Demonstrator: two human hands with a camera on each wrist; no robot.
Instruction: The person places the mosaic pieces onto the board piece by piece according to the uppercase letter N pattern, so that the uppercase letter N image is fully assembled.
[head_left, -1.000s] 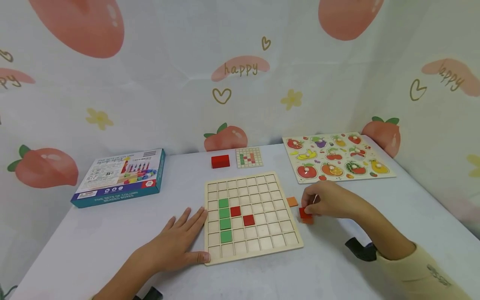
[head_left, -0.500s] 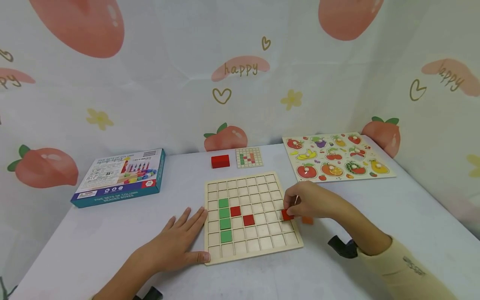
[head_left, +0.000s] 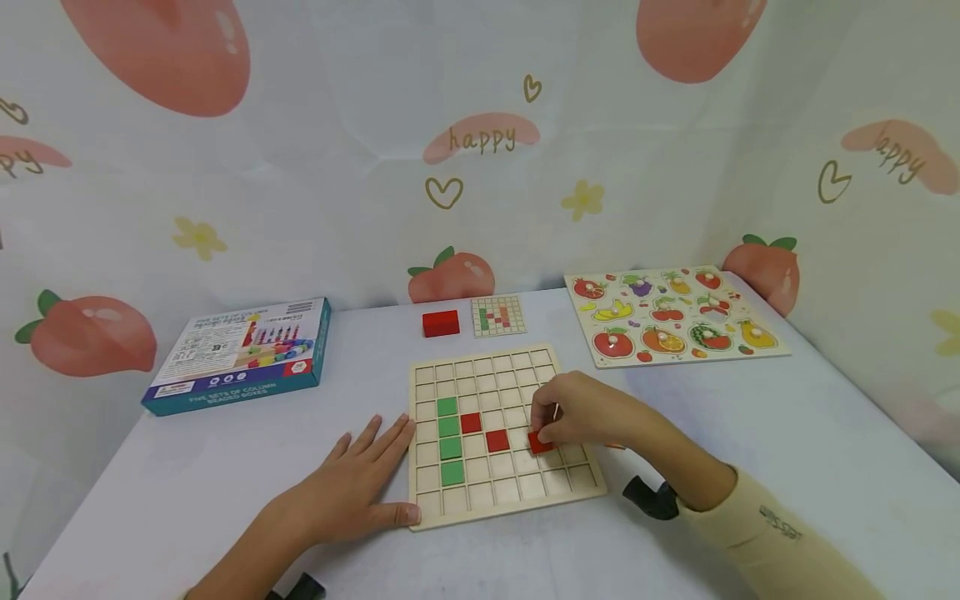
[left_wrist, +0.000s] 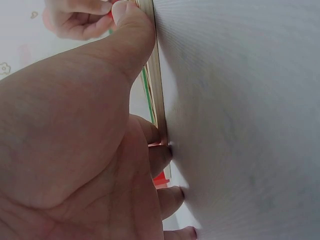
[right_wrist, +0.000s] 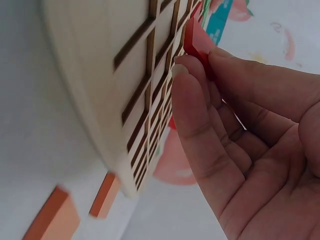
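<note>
My right hand [head_left: 588, 410] pinches a red square tile [head_left: 538, 444] between thumb and fingers, over the right half of a wooden grid board [head_left: 510, 513]. In the right wrist view that red tile [right_wrist: 200, 42] is tilted, just above the grid. Flat on the table at the board's left side, my left hand [head_left: 348, 487] has its fingers spread; its thumb touches the near left corner. Several green tiles [head_left: 451, 448] form a column in the grid. Two red tiles [head_left: 497, 440] sit in cells to their right.
Behind the board are a red block [head_left: 440, 323] and a small pattern card [head_left: 499, 316]. A teal box [head_left: 240, 354] stands at left, a fruit puzzle board [head_left: 675, 317] at back right. Two orange tiles [right_wrist: 104, 195] lie beside the board's right edge, mostly hidden in the head view.
My right hand has carried the red tile leftward, from the table right of the board to above the grid. The left hand stays in place.
</note>
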